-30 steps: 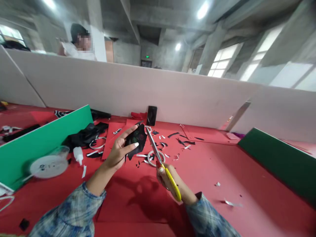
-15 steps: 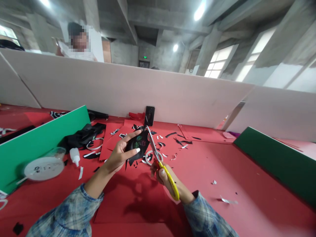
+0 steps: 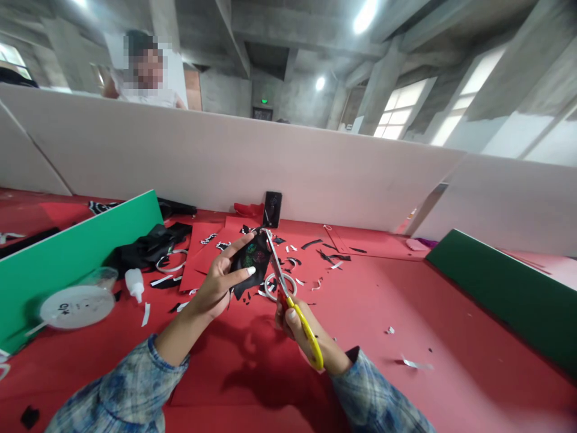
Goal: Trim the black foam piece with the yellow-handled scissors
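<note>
My left hand point(image 3: 220, 279) pinches a dark piece of fabric point(image 3: 253, 257) with faint green and reddish patterns, holding it above the red table. My right hand point(image 3: 295, 322) grips yellow-handled scissors point(image 3: 276, 264), their blades pointing up and away along the fabric's right edge. The blades look nearly together; whether fabric lies between them is hard to make out. Below the fabric, a white roll of tape point(image 3: 289, 295) and black and white scraps point(image 3: 334, 260) lie on the table.
A white glue bottle point(image 3: 134, 285), a round whitish lid point(image 3: 76, 307) and black cloth point(image 3: 151, 245) lie at left by a green divider point(image 3: 81, 264). Another green divider point(image 3: 500, 288) stands right. A phone-like black object point(image 3: 272, 209) leans on the white partition point(image 3: 315, 168), beyond which is a person point(image 3: 151, 96).
The scissor blades have come closer together at the fabric's upper right edge. The fabric has tilted slightly in my left hand, and my right hand has shifted slightly left.
</note>
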### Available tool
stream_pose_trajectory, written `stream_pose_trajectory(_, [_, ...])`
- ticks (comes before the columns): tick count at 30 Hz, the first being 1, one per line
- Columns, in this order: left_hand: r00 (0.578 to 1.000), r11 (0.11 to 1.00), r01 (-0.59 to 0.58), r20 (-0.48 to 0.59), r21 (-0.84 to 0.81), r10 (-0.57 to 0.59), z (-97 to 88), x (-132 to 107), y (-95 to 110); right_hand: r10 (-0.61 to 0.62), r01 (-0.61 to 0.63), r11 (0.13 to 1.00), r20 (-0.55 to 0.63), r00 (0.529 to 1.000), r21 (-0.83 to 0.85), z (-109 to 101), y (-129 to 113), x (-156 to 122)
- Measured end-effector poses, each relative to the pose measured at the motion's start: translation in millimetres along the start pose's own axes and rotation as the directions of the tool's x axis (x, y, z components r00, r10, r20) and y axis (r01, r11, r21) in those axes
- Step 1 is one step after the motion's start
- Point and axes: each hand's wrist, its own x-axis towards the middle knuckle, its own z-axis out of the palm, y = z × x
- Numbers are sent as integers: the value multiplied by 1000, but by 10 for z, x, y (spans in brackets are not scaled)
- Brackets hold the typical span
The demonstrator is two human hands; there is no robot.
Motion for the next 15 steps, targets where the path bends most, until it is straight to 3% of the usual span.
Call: stream_pose_trajectory(15, [999, 998, 31, 43, 48, -33, 88, -63, -60, 42, -42, 998, -5, 999, 45, 88, -25, 57])
